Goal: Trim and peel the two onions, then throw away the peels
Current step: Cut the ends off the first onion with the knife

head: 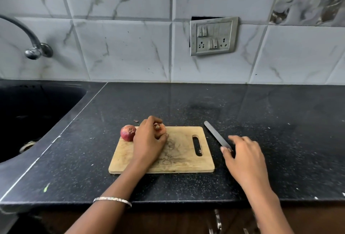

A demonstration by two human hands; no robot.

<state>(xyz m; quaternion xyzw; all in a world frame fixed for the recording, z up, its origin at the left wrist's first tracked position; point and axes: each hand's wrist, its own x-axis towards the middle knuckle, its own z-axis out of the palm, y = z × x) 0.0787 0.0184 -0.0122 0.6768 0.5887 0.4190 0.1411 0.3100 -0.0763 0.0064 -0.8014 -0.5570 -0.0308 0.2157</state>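
Note:
A wooden cutting board [186,161] lies on the black counter. One red onion [127,133] sits unpeeled at the board's far left corner. Beside it, my left hand [149,140] curls over the second onion [158,127], of which only the dry brown tip shows between my fingers. A knife [214,133] lies on the counter just right of the board, blade pointing away from me. My right hand [242,157] hovers over the knife's near end with fingers relaxed and slightly blurred; the handle is hidden under it, and no grip shows.
A dark sink [28,114] is sunk into the counter at the left, with a metal tap [35,48] on the tiled wall above it. A switch and socket plate [213,36] is on the wall behind. A small peel scrap [136,121] lies behind the board.

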